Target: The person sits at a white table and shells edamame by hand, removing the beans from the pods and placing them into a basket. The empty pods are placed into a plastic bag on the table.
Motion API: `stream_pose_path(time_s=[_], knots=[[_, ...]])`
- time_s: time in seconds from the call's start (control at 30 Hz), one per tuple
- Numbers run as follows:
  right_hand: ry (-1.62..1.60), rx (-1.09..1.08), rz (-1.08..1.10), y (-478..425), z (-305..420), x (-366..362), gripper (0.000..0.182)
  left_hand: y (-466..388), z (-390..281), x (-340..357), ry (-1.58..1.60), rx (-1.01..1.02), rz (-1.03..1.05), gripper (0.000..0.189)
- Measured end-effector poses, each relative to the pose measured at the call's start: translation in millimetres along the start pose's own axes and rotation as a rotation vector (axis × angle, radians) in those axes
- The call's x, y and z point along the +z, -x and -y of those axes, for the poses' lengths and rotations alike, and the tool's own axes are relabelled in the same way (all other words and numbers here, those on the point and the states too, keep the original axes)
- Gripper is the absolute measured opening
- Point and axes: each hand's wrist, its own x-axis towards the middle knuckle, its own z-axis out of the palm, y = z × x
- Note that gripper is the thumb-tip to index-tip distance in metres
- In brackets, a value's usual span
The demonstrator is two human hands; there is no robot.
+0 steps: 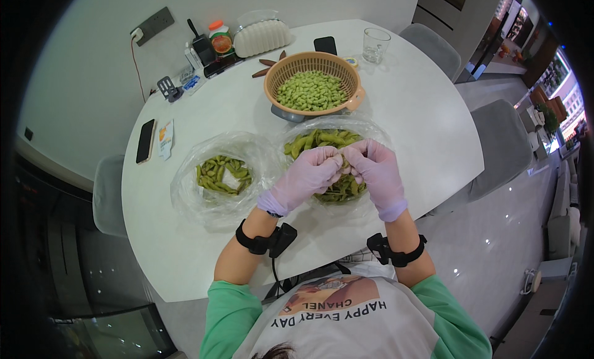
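My left hand (308, 171) and my right hand (376, 173), both in thin pinkish gloves, meet over a clear plastic bag (376, 127) of green soybean pods (325, 137). Between the fingertips they pinch a green pod (344, 163), mostly hidden by the gloves. Beyond the bag stands a tan plastic colander (274, 97) holding shelled green beans (313, 91); something grey shows under it. Left of my hands, a second clear plastic bag (185, 173) lies spread out with pods (220, 173) inside.
A drinking glass (376, 46) and a dark phone (326, 45) are behind the colander. At the back left are a jar with an orange lid (220, 36), a phone stand (170, 89) and a packet (165, 138). Another phone (145, 141) lies near the left edge. Grey chairs (501, 145) flank the white table (431, 127).
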Motion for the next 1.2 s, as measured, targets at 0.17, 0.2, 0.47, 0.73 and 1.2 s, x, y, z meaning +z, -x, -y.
stream_pose_path(time_s=[0.17, 0.2, 0.47, 0.73, 1.2], knots=[[0.234, -0.161, -0.122, -12, -8, -2, 0.014, 0, -3, -12, 0.066, 0.192, -0.226, 0.016], [0.284, -0.181, -0.124, -15, -8, -4, 0.015, -4, -5, -23, 0.113, 0.247, -0.244, 0.023], [0.990, -0.743, 0.108, -13, -15, -18, 0.032, -24, -22, -41, 0.659, 0.408, -0.197, 0.042], [1.170, -0.595, 0.238, -12, -34, -13, 0.051, -129, -94, -85, 0.269, 0.187, -0.681, 0.077], [0.779, -0.735, 0.166, 21, 6, 13, 0.044, 66, -79, -64, 0.201, 0.595, -0.170, 0.039]])
